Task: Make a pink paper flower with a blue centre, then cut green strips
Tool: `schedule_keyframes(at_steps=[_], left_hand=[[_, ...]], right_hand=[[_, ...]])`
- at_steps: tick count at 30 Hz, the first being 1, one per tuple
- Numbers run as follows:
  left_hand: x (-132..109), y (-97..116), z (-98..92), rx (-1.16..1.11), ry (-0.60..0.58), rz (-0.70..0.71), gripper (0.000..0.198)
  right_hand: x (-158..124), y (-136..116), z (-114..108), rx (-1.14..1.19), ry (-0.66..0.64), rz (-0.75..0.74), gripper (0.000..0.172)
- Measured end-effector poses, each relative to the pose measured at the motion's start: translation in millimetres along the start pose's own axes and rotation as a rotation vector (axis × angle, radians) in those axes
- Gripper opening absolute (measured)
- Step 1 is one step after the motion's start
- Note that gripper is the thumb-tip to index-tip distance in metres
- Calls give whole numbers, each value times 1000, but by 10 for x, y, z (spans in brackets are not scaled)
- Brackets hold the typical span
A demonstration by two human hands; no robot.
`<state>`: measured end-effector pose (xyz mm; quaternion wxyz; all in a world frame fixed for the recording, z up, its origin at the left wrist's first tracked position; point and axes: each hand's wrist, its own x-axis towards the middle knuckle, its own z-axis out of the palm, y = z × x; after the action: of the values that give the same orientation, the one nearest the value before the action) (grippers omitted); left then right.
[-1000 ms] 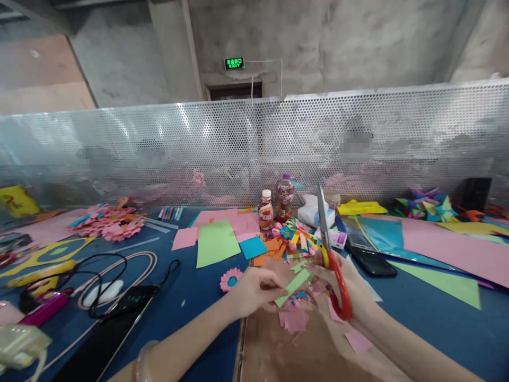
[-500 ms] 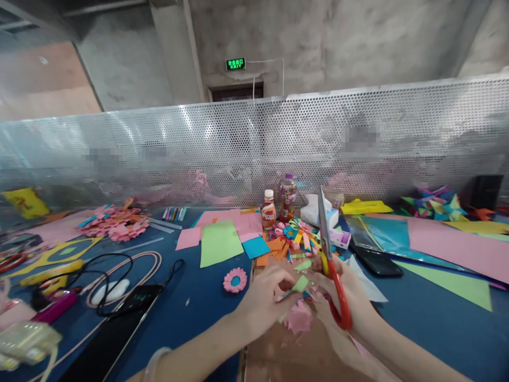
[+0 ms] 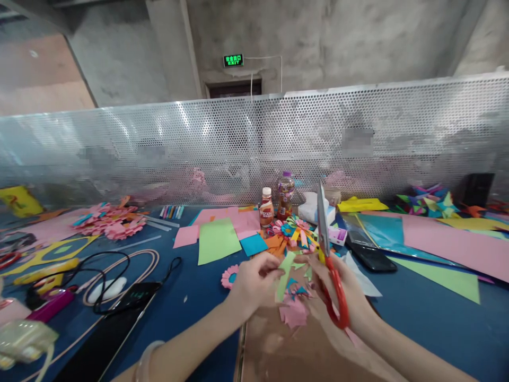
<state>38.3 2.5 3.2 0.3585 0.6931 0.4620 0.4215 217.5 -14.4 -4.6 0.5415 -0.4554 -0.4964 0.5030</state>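
My left hand (image 3: 254,281) pinches a light green paper strip (image 3: 284,276) between thumb and fingers, the strip standing nearly upright. Close beside the strip's top end, my right hand (image 3: 350,292) is wrapped around red-handled scissors (image 3: 339,297), their blades pointing up. Whether its fingertips touch the strip, I cannot tell. Below both hands, pink paper scraps (image 3: 294,313) and small blue scraps (image 3: 296,288) lie on a brown board (image 3: 274,355). A pink paper flower (image 3: 228,277) with a blue centre is partly covered by my left hand.
Behind the hands lie colourful paper loops (image 3: 300,232), orange strips (image 3: 275,244) and a green sheet (image 3: 218,241). Two drink bottles, one brown (image 3: 266,208) and one purple-capped (image 3: 285,196), stand near the perforated metal screen (image 3: 222,148). Phones (image 3: 371,257), cables (image 3: 155,260) and a glue gun (image 3: 51,273) flank them.
The green strip has turned from a slant to nearly upright in my left hand. That hand has shifted up and now partly covers the flower. The scissors remain in my right hand.
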Motion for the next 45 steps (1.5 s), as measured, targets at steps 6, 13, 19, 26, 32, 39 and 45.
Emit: schedule_keyframes(at_steps=[6,13,19,26,32,39,45], left_hand=[[240,-87,-363,101,195,130,11],[322,-11,-660,70,134,91,22],[340,63,-827,-39,131,-6,27],[347,40,-876,-130,96,-43,24],[331,66,-858,-100,67,-6,18],[318,28,-813,-100,-38,-11,18],[303,6,-759,-66,-67,0,18]], right_hand=[[62,-38,-108,-246,-209,65,31],[55,-130,-194,-467,-373,157,23],[74,-231,-217,-351,-455,195,48],[3,-292,-263,-155,-565,260,45],[-39,-354,-172,-179,-563,271,45],[-9,-215,-241,-106,-632,280,46],[22,-103,-265,-79,-610,271,42]])
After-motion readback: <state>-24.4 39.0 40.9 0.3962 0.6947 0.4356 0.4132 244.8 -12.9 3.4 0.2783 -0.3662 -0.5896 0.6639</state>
